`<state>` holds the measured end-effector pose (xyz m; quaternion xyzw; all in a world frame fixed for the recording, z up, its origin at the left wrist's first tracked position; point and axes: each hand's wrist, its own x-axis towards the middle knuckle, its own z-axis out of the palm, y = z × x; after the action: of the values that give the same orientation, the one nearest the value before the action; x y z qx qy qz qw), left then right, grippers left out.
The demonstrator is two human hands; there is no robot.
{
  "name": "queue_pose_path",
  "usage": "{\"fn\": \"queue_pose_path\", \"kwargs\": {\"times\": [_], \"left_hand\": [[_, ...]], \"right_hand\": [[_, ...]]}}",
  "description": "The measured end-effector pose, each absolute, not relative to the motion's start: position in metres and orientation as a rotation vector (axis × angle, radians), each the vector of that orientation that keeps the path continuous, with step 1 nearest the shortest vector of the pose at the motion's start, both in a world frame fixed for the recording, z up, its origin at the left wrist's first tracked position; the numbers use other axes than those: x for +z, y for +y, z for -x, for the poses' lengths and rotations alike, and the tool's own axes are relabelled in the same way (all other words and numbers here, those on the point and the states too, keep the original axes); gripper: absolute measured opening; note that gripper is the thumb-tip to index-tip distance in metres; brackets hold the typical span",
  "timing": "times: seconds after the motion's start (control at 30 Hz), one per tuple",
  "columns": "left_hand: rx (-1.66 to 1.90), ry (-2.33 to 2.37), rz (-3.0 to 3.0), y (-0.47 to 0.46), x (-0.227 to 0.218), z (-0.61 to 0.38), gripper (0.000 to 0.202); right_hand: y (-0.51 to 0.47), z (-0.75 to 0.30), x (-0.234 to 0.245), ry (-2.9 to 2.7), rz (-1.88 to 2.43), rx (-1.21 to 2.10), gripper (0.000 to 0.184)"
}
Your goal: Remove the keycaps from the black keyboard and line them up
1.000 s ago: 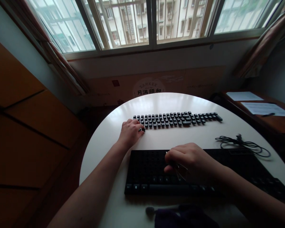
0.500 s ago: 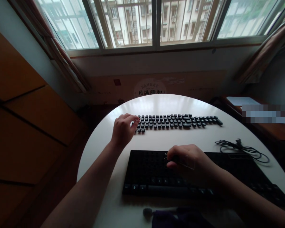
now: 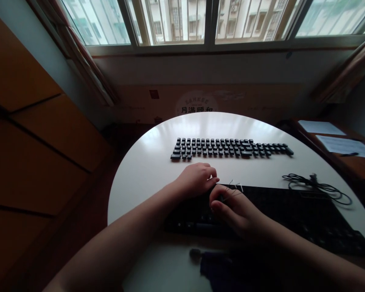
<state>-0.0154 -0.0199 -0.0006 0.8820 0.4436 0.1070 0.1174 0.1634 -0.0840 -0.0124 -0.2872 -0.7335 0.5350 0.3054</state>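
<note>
My right hand (image 3: 234, 209) is closed around a wire keycap puller (image 3: 237, 187), whose thin metal wires stick out above the fingers. It is over the black keyboard (image 3: 280, 202), on its middle-left part. Just left of it, at the keyboard's back edge, is my left hand (image 3: 199, 178), its fingers curled together and pointing at the right hand. Whatever is between those fingertips is hidden. Behind both hands, loose black keycaps (image 3: 213, 148) stand in several neat rows on the white round table (image 3: 140, 178).
A coiled black cable (image 3: 318, 186) lies behind the keyboard's right end. Dark purple cloth (image 3: 214, 265) with a dark tufted end is at the table's near side. Papers (image 3: 346, 145) and a pen (image 3: 349, 154) rest on a brown surface to the right.
My left hand has moved from the left end of the keycap rows back to the keyboard, beside my right hand. The right hand has turned, so the puller's wires now point up. The view has tilted down.
</note>
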Motion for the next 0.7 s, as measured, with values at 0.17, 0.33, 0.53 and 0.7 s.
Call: {"fn": "queue_pose_path", "kwargs": {"times": [0.17, 0.33, 0.53, 0.7], "left_hand": [[0.277, 1.269, -2.576, -0.0167, -0.0042, 0.0163, 0.02], [0.255, 1.279, -2.569, -0.0154, -0.0069, 0.0158, 0.021], [0.235, 1.287, -2.578, -0.0134, -0.009, 0.0158, 0.025], [0.228, 1.287, -2.592, -0.0131, -0.0095, 0.016, 0.025]], "right_hand": [[-0.0821, -0.1603, -0.0164, -2.006, 0.793, 1.343, 0.036], [-0.0818, -0.1597, -0.0164, -2.043, 0.823, 1.342, 0.034], [-0.0817, -0.1596, -0.0148, -2.121, 0.856, 1.322, 0.033], [-0.0819, -0.1582, -0.0108, -2.189, 0.85, 1.268, 0.03]]}}
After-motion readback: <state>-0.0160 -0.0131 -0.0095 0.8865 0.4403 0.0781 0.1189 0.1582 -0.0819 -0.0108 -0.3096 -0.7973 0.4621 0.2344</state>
